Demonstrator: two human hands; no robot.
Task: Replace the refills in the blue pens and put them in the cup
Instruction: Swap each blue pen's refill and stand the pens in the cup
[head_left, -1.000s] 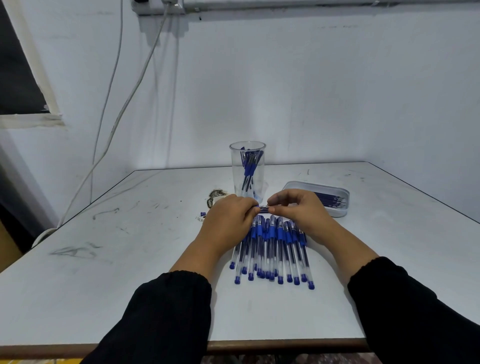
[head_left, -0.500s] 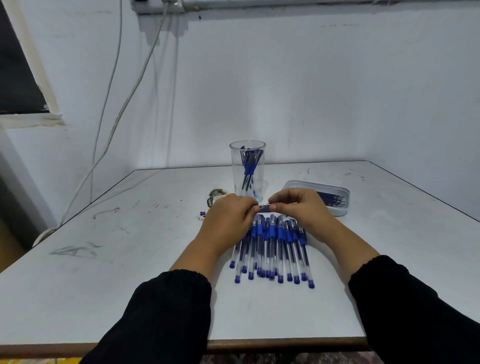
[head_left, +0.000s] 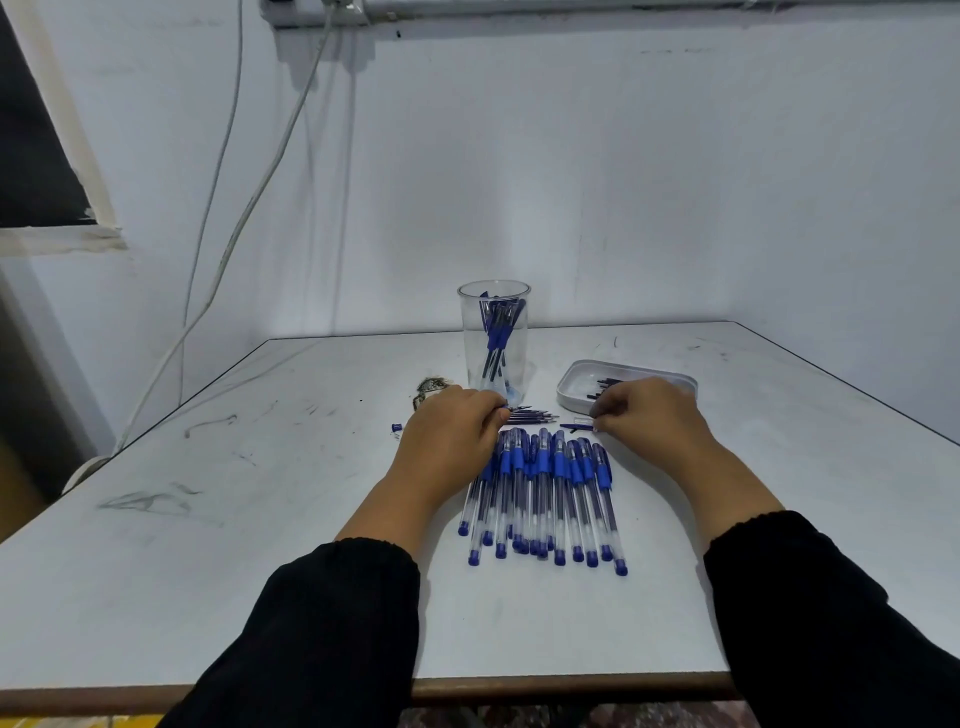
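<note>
- Head view looked down on a white table (head_left: 260, 519) where a row of blue pens (head_left: 543, 493) lay side by side between the person's forearms, caps pointing away from the person.
- The left hand (head_left: 452, 436) was curled at the far end of the row, its fingertips pinching what looked like a thin pen part beside a small heap of loose refills (head_left: 530, 415); exactly what it gripped was too small to tell.
- The right hand (head_left: 649, 415) was apart from the left, fingers curled and pinching a small clear piece, probably a pen barrel or tip section, just above a dark refill (head_left: 574, 427) lying on the table.
- The clear cup (head_left: 493, 343) stood upright behind the hands and held only a few finished pens.
- A shallow white tray (head_left: 571, 384) near the right hand held dark refills.
- A loose blue cap (head_left: 397, 427) lay left of the left hand.
- Judging by this, one pen was open for its refill swap, a few were done, and most of the row remained.
</note>
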